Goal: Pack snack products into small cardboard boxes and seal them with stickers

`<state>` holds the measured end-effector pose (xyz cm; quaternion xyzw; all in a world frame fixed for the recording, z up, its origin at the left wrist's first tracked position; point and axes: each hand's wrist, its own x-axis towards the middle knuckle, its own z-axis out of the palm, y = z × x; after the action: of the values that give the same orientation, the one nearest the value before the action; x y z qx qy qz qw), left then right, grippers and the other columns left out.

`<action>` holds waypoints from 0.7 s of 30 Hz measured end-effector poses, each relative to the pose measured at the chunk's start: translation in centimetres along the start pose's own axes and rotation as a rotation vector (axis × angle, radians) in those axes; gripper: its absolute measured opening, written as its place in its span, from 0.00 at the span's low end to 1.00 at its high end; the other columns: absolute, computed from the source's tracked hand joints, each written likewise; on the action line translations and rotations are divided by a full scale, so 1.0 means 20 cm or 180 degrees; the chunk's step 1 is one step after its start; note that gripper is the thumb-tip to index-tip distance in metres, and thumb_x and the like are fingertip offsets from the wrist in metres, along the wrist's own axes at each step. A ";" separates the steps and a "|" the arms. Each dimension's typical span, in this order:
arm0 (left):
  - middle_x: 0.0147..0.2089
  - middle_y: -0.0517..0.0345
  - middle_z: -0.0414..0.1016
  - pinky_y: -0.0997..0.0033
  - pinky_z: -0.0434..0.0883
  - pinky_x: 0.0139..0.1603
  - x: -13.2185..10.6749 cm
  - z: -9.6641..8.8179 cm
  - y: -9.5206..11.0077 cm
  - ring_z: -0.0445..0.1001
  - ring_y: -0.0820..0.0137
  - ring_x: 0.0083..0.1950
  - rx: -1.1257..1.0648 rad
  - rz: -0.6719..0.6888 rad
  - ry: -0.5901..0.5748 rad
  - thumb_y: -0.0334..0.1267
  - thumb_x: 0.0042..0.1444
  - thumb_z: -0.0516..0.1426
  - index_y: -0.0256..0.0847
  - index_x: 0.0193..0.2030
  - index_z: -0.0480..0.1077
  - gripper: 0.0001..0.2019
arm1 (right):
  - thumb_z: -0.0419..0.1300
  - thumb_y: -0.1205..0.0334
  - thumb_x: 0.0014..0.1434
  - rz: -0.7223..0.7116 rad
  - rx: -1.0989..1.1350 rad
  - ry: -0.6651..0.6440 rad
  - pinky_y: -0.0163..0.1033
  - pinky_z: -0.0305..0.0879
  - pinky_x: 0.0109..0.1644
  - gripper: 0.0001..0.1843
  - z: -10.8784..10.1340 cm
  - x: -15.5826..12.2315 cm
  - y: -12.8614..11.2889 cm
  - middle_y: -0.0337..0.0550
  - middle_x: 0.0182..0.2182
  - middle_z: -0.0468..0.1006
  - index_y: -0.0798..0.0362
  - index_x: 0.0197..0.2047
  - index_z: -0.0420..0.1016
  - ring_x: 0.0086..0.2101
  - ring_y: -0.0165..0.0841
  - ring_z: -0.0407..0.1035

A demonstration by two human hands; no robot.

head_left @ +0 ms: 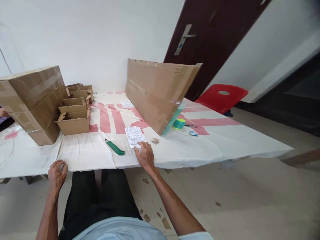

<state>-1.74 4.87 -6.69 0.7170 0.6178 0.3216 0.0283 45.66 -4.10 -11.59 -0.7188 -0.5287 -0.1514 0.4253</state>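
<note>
Head view: the cloth-covered surface point(212, 150) carries a large taped carton point(37, 103) at left and an upright cardboard panel point(155, 90) farther right, apparently spaced to leave working room between. Small open cartons point(76, 126) form a row beside the former, seemingly for order. The right hand point(145, 155) rests its loosely spread grip on the printed sheet's point(133, 135) near edge, probably steadying it. The left hand point(57, 174) curls at the front edge, perhaps bracing; whether its grip holds anything cannot be told. A utility knife point(115, 147) lies between, handle end rightward, presumably within easy reach.
</note>
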 end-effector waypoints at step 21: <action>0.60 0.47 0.80 0.47 0.67 0.61 0.03 -0.25 -0.18 0.72 0.49 0.65 0.1118 -0.1065 -0.0188 0.43 0.66 0.57 0.44 0.53 0.78 0.13 | 0.50 0.44 0.73 -0.0819 0.0416 -0.0953 0.50 0.70 0.51 0.22 0.27 -0.12 -0.28 0.53 0.44 0.80 0.51 0.52 0.75 0.44 0.47 0.72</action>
<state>-7.32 4.43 -3.99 0.6077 0.7733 0.1789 -0.0259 38.53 -1.02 -13.86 -0.6307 -0.6822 -0.0613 0.3648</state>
